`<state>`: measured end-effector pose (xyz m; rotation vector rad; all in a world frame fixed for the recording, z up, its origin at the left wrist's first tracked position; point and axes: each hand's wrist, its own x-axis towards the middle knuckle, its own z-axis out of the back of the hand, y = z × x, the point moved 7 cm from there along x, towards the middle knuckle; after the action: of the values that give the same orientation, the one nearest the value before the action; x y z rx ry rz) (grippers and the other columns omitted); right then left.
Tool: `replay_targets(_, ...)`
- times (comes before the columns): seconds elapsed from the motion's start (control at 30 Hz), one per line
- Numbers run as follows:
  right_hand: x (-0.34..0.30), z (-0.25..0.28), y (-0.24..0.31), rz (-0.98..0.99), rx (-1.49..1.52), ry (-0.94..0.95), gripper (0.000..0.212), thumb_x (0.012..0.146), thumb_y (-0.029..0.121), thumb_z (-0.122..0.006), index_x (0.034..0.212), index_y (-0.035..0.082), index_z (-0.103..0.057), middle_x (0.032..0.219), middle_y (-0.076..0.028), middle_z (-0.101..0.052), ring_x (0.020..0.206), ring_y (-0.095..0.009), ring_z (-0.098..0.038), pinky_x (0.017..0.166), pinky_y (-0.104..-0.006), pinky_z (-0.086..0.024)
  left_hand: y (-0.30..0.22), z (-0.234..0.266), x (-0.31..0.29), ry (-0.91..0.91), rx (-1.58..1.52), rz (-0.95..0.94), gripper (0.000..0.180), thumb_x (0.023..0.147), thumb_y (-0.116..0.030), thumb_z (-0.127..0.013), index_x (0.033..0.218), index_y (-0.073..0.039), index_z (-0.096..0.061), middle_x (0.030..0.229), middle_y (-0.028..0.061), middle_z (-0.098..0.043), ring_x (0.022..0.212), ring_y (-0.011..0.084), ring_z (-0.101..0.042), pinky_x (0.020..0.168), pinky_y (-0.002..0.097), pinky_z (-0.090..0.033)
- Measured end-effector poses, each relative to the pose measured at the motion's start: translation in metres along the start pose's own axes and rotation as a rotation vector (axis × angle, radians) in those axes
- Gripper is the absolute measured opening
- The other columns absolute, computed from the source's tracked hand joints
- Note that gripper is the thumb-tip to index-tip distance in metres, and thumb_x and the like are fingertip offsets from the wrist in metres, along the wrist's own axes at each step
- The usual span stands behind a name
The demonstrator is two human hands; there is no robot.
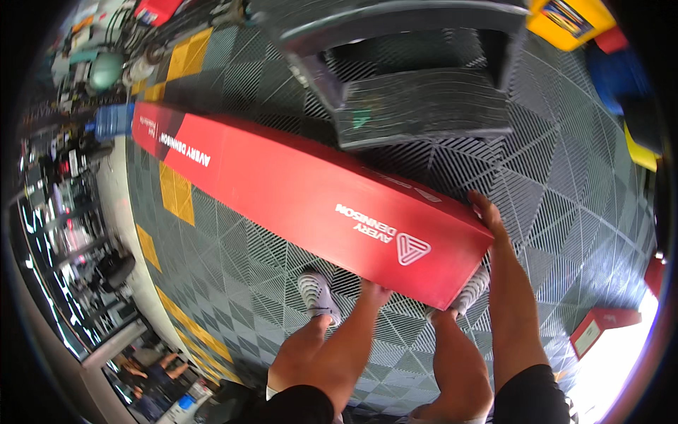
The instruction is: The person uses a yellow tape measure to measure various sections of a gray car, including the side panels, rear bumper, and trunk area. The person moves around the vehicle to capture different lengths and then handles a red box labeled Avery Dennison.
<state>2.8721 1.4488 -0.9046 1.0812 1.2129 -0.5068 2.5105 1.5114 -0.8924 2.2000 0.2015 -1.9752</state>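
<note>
A long red cardboard box (282, 187) with white print and a dark patch at its far end stretches from the far left toward me. My left hand (377, 288) is under its near lower edge, its fingers mostly hidden beneath the cardboard. Against the right end of the box, my right hand (486, 210) is wrapped round the corner, fingertips at the upper edge. Both hands grip the box, and its near end hangs over one of my shoes (474, 291).
Just beyond the box stands a black plastic step stool (424, 106). Yellow (571, 22) and blue (618, 78) containers are at the far right. Another red box (604, 328) lies at the right. Grey and yellow patterned tiles (233, 283) cover the floor.
</note>
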Motion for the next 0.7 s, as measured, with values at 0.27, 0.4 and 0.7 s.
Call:
replay_targets(0.27,-0.036,-0.026,-0.038,-0.158,-0.176,0.373,0.052,0.092,0.020,-0.051,0.140,0.002,-0.047,0.132,-0.018,-0.056,0.118,-0.026,-0.055,0.100,-0.0354,-0.046,0.026,-0.035,0.028,0.038,-0.322,-0.074,0.036,0.093,-0.039,-0.057,0.111,-0.008,-0.058,0.100,0.0089,-0.059,0.092,0.0239,-0.058,0.078,0.0367,-0.053)
replay_targets(0.4,-0.044,-0.031,-0.068,-0.141,-0.568,0.369,0.057,0.092,0.035,-0.057,0.140,0.006,-0.046,0.128,-0.018,-0.058,0.112,-0.026,-0.058,0.096,-0.0374,-0.047,0.024,-0.001,0.011,0.016,-0.357,-0.089,0.035,0.092,-0.038,-0.057,0.111,-0.008,-0.059,0.100,0.0089,-0.059,0.092,0.0237,-0.058,0.078,0.0359,-0.053)
replay_targets(0.7,-0.007,-0.067,-0.060,0.056,-1.017,0.238,0.050,0.088,0.046,-0.057,0.109,0.003,-0.069,0.105,-0.026,-0.068,0.103,-0.034,-0.065,0.091,-0.0404,-0.049,0.015,0.012,0.010,0.037,-0.386,-0.118,0.033,0.092,-0.034,-0.059,0.110,-0.007,-0.059,0.100,0.0088,-0.059,0.092,0.0233,-0.057,0.078,0.0343,-0.053)
